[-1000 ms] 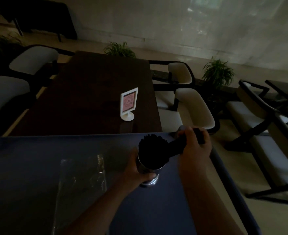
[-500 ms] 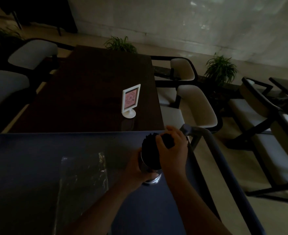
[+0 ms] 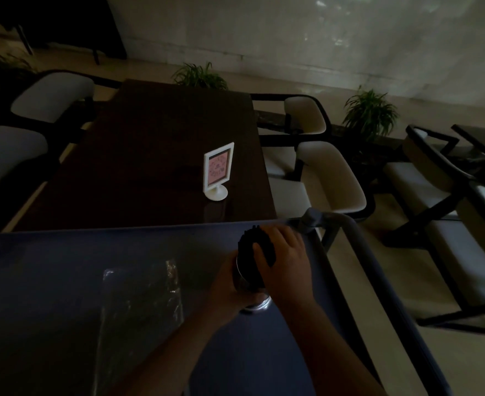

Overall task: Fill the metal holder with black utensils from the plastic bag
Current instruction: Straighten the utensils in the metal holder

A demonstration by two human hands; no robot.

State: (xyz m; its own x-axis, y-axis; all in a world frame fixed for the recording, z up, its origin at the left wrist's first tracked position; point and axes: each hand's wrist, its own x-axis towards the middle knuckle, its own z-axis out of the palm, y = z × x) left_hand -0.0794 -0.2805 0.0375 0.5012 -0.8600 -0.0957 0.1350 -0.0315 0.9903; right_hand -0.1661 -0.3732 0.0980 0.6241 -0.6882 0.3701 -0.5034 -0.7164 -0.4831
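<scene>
The round metal holder (image 3: 254,305) stands on the blue cart top (image 3: 64,267), packed with a bunch of black utensils (image 3: 248,252). My left hand (image 3: 230,284) wraps the holder's side from the left. Over the tops of the utensils lies my right hand (image 3: 285,264), fingers spread and pressing on them. A clear plastic bag (image 3: 141,304) lies flat and looks empty to the left of the holder. The holder's body is mostly hidden by my hands.
A dark wooden table (image 3: 150,155) stands beyond the cart, with a small white sign stand (image 3: 218,171) on it. The cart's handle (image 3: 350,232) runs down the right. Cushioned chairs (image 3: 330,172) flank the table, and potted plants (image 3: 370,112) line the wall.
My right hand carried a bundle of black utensils from the right into the holder, and now rests on top of the bunch. My left hand stayed on the holder.
</scene>
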